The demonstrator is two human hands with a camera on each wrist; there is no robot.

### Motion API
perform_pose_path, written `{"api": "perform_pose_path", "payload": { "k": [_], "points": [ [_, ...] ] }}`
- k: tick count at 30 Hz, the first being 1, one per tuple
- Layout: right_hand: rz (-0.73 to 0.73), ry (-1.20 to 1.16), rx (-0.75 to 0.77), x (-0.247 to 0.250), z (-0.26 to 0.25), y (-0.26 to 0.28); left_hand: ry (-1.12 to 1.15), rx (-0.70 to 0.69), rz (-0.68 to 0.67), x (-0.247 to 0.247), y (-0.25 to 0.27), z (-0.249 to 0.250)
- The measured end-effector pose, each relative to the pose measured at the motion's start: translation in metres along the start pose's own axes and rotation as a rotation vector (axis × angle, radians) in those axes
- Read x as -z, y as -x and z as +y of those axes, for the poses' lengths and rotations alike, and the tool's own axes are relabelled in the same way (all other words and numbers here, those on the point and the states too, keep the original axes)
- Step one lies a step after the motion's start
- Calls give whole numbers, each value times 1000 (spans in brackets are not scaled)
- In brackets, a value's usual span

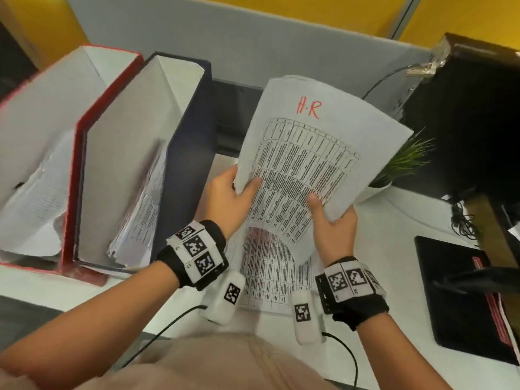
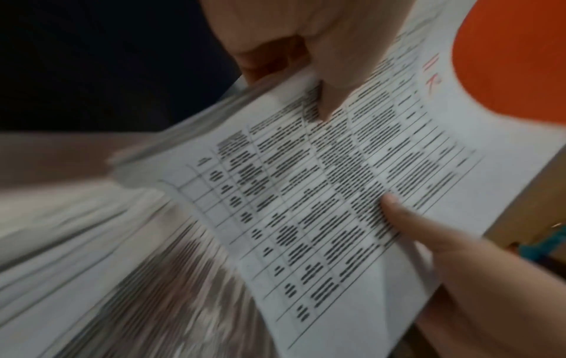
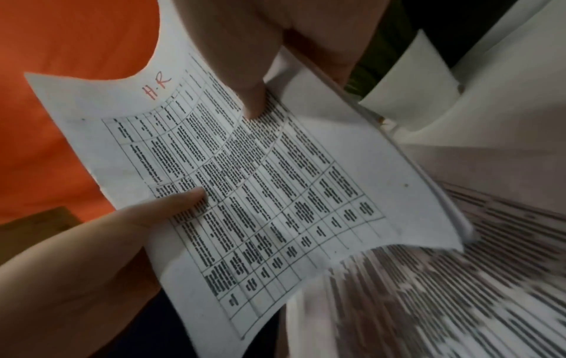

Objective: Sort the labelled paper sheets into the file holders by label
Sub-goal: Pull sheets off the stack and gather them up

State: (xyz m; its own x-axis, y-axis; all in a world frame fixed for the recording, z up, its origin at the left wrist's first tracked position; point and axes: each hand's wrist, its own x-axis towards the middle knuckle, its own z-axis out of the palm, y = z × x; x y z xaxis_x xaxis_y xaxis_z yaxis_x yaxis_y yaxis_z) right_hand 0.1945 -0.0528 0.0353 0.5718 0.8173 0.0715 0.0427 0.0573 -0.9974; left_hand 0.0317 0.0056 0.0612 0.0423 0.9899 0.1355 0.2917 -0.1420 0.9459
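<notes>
Both hands hold a thin sheaf of printed sheets [image 1: 323, 142] tilted up above the desk. Its top sheet [image 3: 275, 181] carries a table and "H.R" in red. My left hand [image 1: 239, 190] pinches the sheaf's left edge, thumb on the face [image 2: 330, 80]. My right hand [image 1: 323, 209] pinches the lower right edge, thumb on top [image 3: 251, 97]. At the left stand a red file holder [image 1: 70, 192] and a navy file holder [image 1: 188, 142], each with papers inside. No label shows on either holder. More printed sheets [image 1: 270, 274] lie flat on the desk under the hands.
A small potted plant [image 1: 405, 161] stands just right of the held sheaf, beside a black monitor [image 1: 464, 122]. A black folder [image 1: 455, 299] lies at the right front. A grey partition [image 1: 253, 43] closes the back. Cables run along the desk's front edge.
</notes>
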Motion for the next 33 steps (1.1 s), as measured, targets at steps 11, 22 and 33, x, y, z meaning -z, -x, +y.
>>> {"api": "perform_pose_path", "payload": {
  "k": [11,22,33],
  "points": [
    [-229,167,-63,3,18,-1,-259,-18,-4,151,-40,73],
    [-138,646,-150,27,75,5,-361,419,220,309,-54,48],
    [-200,1014,-109,30,99,7,-541,564,153,320,-62,-13]
  ]
}}
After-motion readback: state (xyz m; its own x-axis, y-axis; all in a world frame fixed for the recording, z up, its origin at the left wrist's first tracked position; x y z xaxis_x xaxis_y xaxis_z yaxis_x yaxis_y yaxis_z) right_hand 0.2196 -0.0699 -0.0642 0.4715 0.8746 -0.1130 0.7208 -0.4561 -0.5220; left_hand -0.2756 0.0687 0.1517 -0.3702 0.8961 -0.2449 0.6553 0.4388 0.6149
